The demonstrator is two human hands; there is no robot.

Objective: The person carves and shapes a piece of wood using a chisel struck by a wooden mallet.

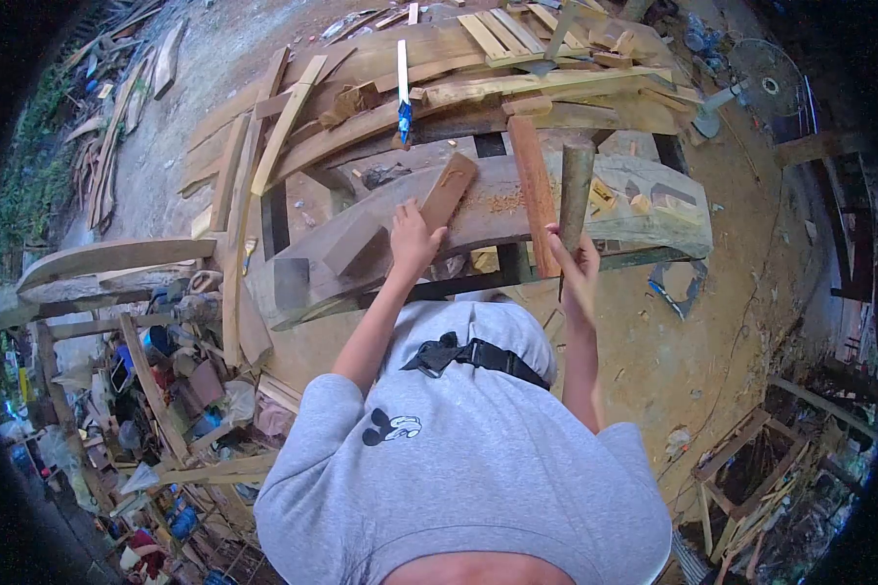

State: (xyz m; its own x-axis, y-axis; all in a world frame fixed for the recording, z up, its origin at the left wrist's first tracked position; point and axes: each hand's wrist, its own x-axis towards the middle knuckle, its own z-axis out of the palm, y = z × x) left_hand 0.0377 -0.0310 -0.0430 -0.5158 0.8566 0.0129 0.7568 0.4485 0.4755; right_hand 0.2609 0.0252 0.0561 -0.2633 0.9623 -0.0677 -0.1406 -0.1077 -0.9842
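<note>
My left hand [416,240] lies on a short brown wood block [451,185], fingers stretched over it and thumb apart. The block rests slanted on the thick, weathered plank bench [498,232], and its far end has a shallow cut. In my right hand [579,276] is a round, club-shaped wooden mallet [577,180], its thick end pointing up and away from me, fingers wrapped round its lower part. Right beside that hand, a reddish wood board [532,195] lies across the bench. Wood shavings [502,203] are scattered between the block and the board.
Long planks [449,93] and cut strips cover a second bench beyond. A blue-handled saw [405,122] sits there. A paintbrush [250,253] lies on the left timber. A standing fan [766,86] is at far right, and clutter [180,409] fills the lower left.
</note>
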